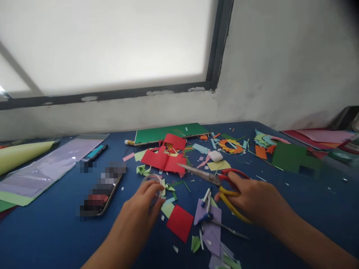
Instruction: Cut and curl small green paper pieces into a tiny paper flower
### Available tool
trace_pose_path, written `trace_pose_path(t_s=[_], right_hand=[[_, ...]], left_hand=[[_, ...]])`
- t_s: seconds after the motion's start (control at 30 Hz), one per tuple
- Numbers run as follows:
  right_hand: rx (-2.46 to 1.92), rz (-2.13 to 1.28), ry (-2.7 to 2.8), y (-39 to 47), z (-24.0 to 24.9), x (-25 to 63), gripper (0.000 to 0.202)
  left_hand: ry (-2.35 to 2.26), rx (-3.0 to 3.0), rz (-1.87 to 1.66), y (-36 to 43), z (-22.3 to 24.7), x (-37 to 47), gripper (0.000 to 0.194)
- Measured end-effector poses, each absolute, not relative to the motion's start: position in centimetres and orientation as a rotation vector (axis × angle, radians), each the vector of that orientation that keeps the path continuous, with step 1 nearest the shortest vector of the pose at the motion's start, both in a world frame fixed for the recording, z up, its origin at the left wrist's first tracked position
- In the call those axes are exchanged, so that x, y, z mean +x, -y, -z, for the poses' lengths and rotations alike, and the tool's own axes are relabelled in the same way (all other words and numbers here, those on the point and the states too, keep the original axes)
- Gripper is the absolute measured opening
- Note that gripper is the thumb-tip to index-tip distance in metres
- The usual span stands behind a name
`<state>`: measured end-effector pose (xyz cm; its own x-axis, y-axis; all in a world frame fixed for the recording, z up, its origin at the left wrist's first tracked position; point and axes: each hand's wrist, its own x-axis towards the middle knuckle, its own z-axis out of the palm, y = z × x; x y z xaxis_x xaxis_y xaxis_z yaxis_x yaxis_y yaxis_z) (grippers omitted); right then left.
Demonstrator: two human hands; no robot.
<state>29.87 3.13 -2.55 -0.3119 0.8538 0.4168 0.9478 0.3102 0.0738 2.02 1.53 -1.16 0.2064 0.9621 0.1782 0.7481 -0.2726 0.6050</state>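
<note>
In my right hand point(249, 192) is a pair of scissors point(200, 172) with red and yellow handles, its blades pointing left over the table. The fingers of my left hand point(141, 203) curl around a clear round object like a tape roll point(146, 178), partly hidden by the hand. Beyond the scissor tips lies a cut, creased piece of red paper point(168, 160). A red paper square point(181, 223) rests between my hands. Below the scissors, a compass with blue parts point(206, 217) lies on purple paper point(214, 239).
Left of my hand lies a phone point(112, 190), its screen blurred. Packaged purple paper point(53, 164) is at the far left. A green board point(168, 132) sits near the wall, with a white eraser point(215, 155) closer. Dark green paper point(288, 157) lies right, among scattered scraps.
</note>
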Motion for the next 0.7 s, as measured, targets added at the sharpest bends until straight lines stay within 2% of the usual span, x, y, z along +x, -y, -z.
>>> trace_pose_path(t_s=[0.07, 0.17, 0.33, 0.47, 0.57, 0.7], right_hand=[[-1.784, 0.191, 2.255, -3.3, 2.2, 29.9, 0.052], [-1.817, 0.008, 2.267, -3.5, 1.9, 29.5, 0.047], [-1.738, -0.166, 2.308, -2.8, 1.7, 28.3, 0.037], [-1.649, -0.244, 2.335, -1.8, 2.0, 27.4, 0.031], [-1.579, -0.235, 2.356, -1.2, 2.5, 27.0, 0.031], [-1.538, -0.131, 2.383, -0.7, 2.8, 26.6, 0.03]], left_hand=[[-1.617, 2.144, -0.759, -2.0, 1.1, 1.8, 0.019], [-1.457, 2.075, -0.968, -2.2, 0.8, 2.3, 0.017], [-1.341, 1.389, -1.029, -1.3, 0.0, 3.6, 0.009], [-1.219, 1.01, -1.188, -0.8, -0.1, 4.1, 0.026], [-1.16, 0.866, -1.267, -0.6, 0.1, 4.2, 0.009], [-1.078, 0.767, -1.26, -0.5, 0.0, 4.4, 0.008]])
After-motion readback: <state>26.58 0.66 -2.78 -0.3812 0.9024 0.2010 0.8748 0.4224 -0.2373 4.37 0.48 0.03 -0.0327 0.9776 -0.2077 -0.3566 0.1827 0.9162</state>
